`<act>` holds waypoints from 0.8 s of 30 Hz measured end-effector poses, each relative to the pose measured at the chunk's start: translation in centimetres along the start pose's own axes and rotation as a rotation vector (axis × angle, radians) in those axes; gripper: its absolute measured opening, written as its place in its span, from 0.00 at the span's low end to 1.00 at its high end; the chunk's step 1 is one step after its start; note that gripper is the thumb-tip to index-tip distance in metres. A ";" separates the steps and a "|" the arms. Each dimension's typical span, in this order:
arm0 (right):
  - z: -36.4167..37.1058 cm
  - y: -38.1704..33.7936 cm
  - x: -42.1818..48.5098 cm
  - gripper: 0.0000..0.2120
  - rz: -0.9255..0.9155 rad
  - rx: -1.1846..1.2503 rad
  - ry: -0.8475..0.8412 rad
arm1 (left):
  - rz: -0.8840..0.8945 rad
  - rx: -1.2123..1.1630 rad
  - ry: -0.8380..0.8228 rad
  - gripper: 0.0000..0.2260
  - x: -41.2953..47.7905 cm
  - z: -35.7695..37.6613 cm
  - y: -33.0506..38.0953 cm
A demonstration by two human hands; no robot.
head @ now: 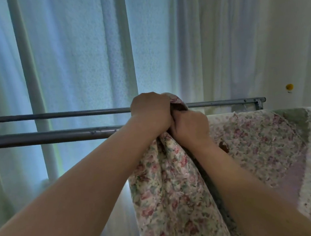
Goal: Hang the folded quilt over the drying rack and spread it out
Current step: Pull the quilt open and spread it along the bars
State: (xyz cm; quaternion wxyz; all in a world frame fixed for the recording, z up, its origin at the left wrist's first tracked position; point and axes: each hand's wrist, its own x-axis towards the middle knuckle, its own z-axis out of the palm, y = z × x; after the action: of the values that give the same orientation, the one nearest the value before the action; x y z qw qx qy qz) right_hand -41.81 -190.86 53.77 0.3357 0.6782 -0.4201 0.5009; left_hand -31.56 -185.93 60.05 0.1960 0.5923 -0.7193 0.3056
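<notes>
2 bare forearms reach up and forward from the lower edge of the view and meet at the middle. The left hand (151,112) sits slightly higher; the right hand (191,128) sits just below and beside it, touching it. The fingers of both hands are curled tight around 1 bunched fold of the quilt (256,143).

The quilt is a floral print in pink and green. From the grip, 1 part hangs straight down between the forearms. The other part lies draped over the near bar (49,137) of the drying rack, to the right of the hands, and hangs flat down its front.

The rack shows 2 horizontal metal bars. The far bar (56,114) runs behind the hands.

Behind the rack hangs a pale curtain (81,58), lit from behind. To the right is a plain wall (284,31) carrying 1 small yellow object (289,87).
</notes>
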 end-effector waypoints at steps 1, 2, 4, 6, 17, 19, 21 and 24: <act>0.0 -0.1 0.0 0.21 0.003 0.000 0.013 | 0.006 -0.009 -0.003 0.05 0.0 0.1 -0.2; 0.0 -0.1 0.0 0.21 0.003 -0.011 0.018 | 0.013 -0.020 -0.012 0.04 0.1 0.1 -0.3; 0.1 0.0 -0.2 0.21 -0.014 -0.047 0.013 | 0.021 -0.048 -0.026 0.03 0.2 0.0 -0.7; 0.1 0.1 -0.2 0.21 -0.021 -0.069 0.017 | 0.021 -0.077 -0.034 0.02 0.2 -0.2 -1.6; 0.2 0.1 -0.3 0.21 -0.002 -0.112 0.028 | -0.087 -0.149 0.081 0.09 -2.4 0.5 -6.7; 0.3 0.2 -0.4 0.22 -0.003 -0.100 0.016 | -0.132 -0.134 0.100 0.09 -2.6 0.7 -7.2; 0.3 0.3 -0.5 0.22 -0.010 -0.088 0.009 | -0.190 -0.110 0.100 0.08 -2.6 0.8 -7.9; 0.4 0.4 -0.5 0.22 -0.015 -0.084 -0.001 | -0.213 -0.075 0.102 0.07 -2.9 1.0 -8.4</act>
State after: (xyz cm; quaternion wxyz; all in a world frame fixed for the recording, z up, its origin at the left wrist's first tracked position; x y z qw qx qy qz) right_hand -42.12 -191.26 53.18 0.3673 0.6670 -0.4358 0.4799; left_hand -22.70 -185.45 59.16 0.2857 0.6411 -0.6525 0.2856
